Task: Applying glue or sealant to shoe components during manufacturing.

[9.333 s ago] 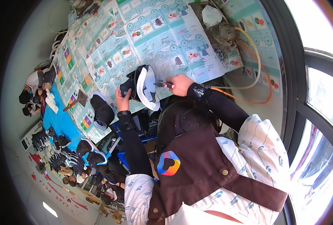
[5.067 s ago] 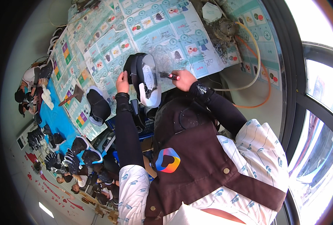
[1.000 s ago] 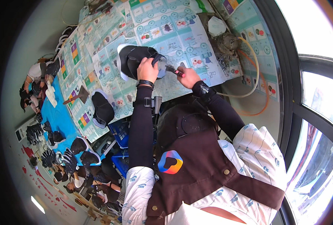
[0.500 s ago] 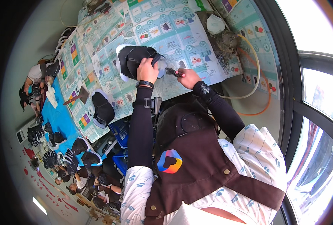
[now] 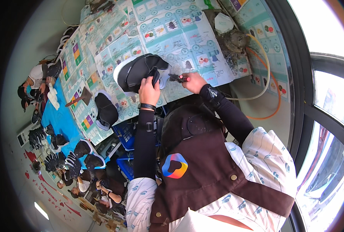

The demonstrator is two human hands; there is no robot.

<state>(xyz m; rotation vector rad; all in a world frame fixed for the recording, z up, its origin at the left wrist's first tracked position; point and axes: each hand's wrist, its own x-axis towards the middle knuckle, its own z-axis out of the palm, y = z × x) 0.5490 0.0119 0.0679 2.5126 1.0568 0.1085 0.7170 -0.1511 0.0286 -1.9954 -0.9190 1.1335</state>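
Note:
On the worktable, a black shoe (image 5: 138,72) with a white sole lies tilted on its side. My left hand (image 5: 149,92) is closed around the edge of its opening, near the heel end. In my right hand (image 5: 195,82) is a dark-jawed tool with red handles (image 5: 179,78) that looks like pliers. Its tip is close to the pale piece at the shoe's near right end; whether it touches or grips that piece is too small to tell. A second black shoe with a white sole (image 5: 107,111) rests farther left, at the table's edge.
Printed sheets cover the worktable (image 5: 168,44). A hammer (image 5: 80,98) lies at its left. Blue crates (image 5: 126,134) stand below. At right are a white cup-shaped thing (image 5: 223,24), a dark crusted lump (image 5: 234,40) and an orange hose (image 5: 265,63). Co-workers and more shoes are left.
The shoe has turned and tipped, showing more of its side. My left hand has moved down and left with it. My right hand and its tool have shifted only slightly.

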